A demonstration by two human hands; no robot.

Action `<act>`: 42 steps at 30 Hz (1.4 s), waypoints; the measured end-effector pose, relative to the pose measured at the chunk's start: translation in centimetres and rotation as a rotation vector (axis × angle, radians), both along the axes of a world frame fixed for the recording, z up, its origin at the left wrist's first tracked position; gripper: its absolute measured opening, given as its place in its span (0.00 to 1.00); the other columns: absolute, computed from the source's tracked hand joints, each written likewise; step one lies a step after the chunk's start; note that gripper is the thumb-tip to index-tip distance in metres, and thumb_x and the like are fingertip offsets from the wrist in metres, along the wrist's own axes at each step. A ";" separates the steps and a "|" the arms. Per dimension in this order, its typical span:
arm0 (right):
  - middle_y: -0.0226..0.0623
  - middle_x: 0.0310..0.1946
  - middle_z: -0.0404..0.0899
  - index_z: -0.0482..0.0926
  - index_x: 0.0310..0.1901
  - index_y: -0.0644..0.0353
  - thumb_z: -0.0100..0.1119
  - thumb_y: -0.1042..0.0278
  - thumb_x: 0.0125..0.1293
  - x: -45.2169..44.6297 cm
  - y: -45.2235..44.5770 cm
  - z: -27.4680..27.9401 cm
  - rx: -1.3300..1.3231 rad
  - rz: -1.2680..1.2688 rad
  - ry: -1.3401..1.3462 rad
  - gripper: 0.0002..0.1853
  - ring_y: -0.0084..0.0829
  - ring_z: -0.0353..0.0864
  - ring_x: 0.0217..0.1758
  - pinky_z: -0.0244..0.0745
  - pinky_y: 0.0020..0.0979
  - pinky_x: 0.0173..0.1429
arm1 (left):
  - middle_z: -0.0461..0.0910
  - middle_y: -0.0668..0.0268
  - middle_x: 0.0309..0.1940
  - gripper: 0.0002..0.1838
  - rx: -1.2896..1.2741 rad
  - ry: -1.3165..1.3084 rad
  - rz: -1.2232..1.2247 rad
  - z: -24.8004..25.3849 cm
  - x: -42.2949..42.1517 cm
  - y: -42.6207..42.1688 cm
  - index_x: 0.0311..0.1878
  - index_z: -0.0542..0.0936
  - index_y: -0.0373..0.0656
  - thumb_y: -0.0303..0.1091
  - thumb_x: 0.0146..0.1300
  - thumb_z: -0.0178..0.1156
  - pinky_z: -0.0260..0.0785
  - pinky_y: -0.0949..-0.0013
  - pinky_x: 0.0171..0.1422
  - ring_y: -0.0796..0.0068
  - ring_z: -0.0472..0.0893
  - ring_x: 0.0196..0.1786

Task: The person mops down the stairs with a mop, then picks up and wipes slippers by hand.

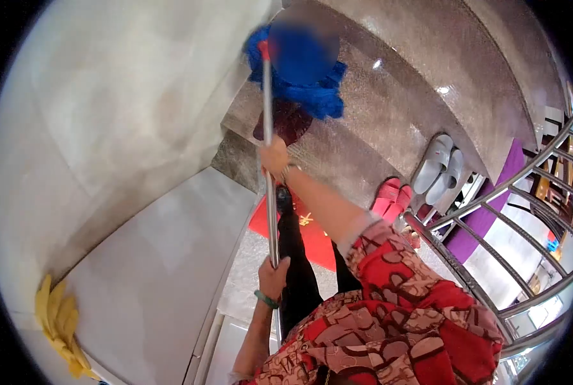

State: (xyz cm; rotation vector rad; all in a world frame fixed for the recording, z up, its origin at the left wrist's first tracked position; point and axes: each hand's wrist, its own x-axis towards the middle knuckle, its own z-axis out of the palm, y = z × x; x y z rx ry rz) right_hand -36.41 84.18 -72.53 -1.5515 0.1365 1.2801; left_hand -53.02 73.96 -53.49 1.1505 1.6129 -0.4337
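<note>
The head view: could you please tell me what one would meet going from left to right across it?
Yellow item, blue mop head, red slippers, grey slippers, purple strip.

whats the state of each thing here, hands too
Left hand, closed around the mop pole, lower down
Right hand, closed around it higher up
Mop pole, held by both hands
Mop head, strands splayed on the stairs
Grey slippers, unworn, side by side
Red slippers, unworn, side by side
Red mat, partly hidden

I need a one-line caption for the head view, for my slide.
Right hand, nearer the blue mop head on curved steps, and left hand, farther back, grip a metal pole.
</note>
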 end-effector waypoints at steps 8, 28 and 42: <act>0.43 0.14 0.68 0.63 0.34 0.70 0.48 0.72 0.53 1.9 -1.1 1.5 -0.040 -0.021 0.078 0.11 0.32 0.70 0.10 0.65 0.33 0.11 | 0.65 0.72 0.14 0.14 -0.039 -0.061 0.047 -1.3 -1.2 -1.5 0.25 0.67 0.41 0.39 0.54 0.59 0.58 0.75 0.16 0.83 0.64 0.15; 0.33 0.11 0.63 0.66 0.33 0.61 0.55 0.65 0.57 -0.3 -31.9 6.3 -0.472 -0.332 0.172 0.11 0.29 0.64 0.07 0.65 0.30 0.11 | 0.73 0.51 0.23 0.19 -0.447 -0.330 -0.554 -1.3 -9.6 -14.8 0.30 0.68 0.39 0.47 0.52 0.58 0.64 0.56 0.32 0.49 0.74 0.29; 0.53 0.38 0.71 0.61 0.57 0.52 0.50 0.64 0.55 1.9 -4.9 -13.6 -0.224 1.231 -0.954 0.26 0.50 0.75 0.36 0.71 0.46 0.39 | 0.76 0.50 0.23 0.16 -0.618 -0.084 -0.691 -2.8 -7.4 -10.9 0.34 0.68 0.43 0.48 0.57 0.52 0.67 0.51 0.32 0.46 0.75 0.30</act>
